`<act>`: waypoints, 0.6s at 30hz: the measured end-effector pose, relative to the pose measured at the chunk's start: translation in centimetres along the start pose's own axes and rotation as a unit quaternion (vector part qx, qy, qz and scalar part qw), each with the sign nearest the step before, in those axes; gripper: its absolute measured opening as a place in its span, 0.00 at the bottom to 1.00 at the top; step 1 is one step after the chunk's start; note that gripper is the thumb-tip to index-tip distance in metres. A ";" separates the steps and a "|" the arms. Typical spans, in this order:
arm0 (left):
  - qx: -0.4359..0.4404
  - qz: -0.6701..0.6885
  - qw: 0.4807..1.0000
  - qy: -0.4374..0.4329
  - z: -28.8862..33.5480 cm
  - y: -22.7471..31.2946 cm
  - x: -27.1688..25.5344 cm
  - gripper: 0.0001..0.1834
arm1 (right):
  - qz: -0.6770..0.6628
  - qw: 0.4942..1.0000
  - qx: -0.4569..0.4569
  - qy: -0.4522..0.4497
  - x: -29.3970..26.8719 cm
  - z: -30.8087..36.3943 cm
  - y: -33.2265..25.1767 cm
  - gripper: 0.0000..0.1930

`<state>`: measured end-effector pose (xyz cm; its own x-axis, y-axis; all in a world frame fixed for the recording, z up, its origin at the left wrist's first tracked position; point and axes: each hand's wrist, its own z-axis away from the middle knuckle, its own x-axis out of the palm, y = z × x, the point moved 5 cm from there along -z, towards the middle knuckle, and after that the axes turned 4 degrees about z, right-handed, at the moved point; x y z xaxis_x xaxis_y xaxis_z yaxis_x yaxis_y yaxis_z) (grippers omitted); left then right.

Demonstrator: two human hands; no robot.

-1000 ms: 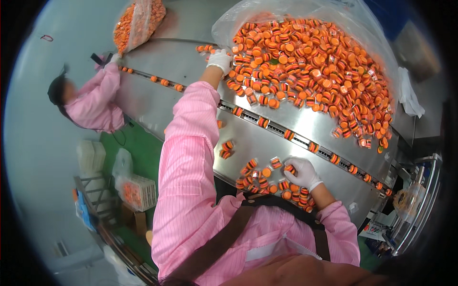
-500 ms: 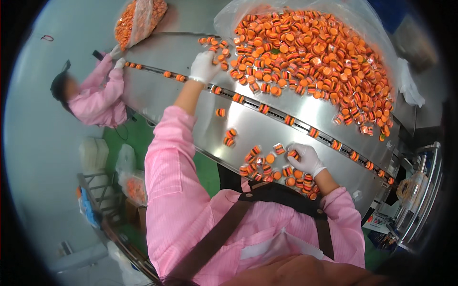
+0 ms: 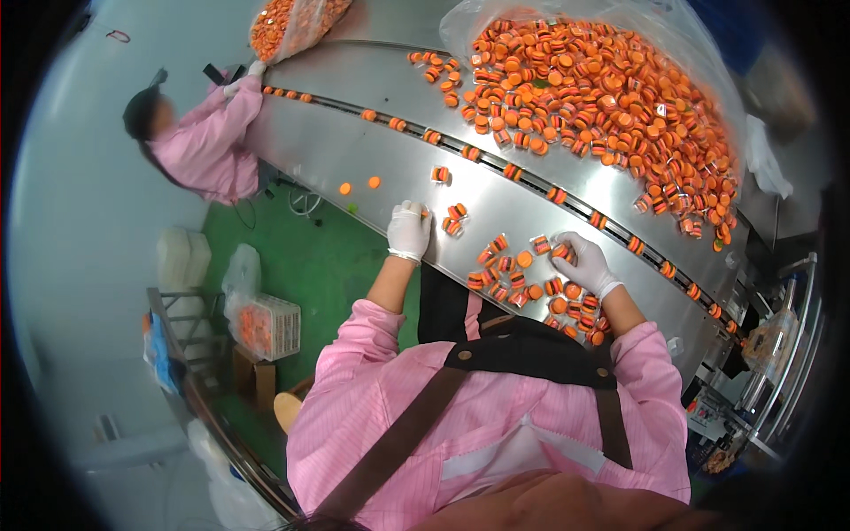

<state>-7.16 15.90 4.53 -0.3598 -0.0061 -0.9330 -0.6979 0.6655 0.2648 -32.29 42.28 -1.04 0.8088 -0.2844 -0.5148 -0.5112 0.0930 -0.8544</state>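
Observation:
Small burger-shaped candies in clear wrappers, orange with dark and red layers, lie all over the steel table (image 3: pixel 522 212). At the table's near edge, my gloved left hand (image 3: pixel 409 232) is closed, with a bit of orange showing at its fingertips. My gloved right hand (image 3: pixel 586 265) pinches one candy (image 3: pixel 561 253) beside a loose near cluster of candies (image 3: pixel 506 265). Between this cluster and the far heap (image 3: pixel 593 106), a narrow conveyor track (image 3: pixel 531 181) carries single candies in a spaced row. A few candies (image 3: pixel 454 219) lie just right of my left hand.
A clear plastic bag (image 3: pixel 460 22) lies open around the far heap. Another filled bag (image 3: pixel 297 26) rests at the far left, near a co-worker in pink (image 3: pixel 204 150). A white crate (image 3: pixel 282 326) stands on the green floor; machinery (image 3: pixel 770 354) is at the right.
My left hand has come back from the far side of the track to the table's near edge. My right hand still holds a candy by the near cluster. The view has shifted.

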 end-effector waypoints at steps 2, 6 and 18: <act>-0.014 0.002 1.000 -0.007 1.2 0.2 0.8 0.07 | 0.010 1.000 0.005 0.001 0.2 -0.2 0.2 0.18; -0.049 0.060 0.997 0.011 2.4 0.5 1.1 0.09 | 0.064 0.997 0.005 -0.041 -0.1 -0.4 -0.3 0.19; 0.206 0.258 0.943 0.043 6.6 19.5 -3.4 0.10 | -0.411 0.897 0.153 -0.063 3.0 1.2 -11.0 0.23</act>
<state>-15.50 33.86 11.24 -0.6469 0.3491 -0.6780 -0.1222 0.8301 0.5440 -23.91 41.50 6.69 0.9120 -0.2684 0.3103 0.3606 0.1638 -0.9182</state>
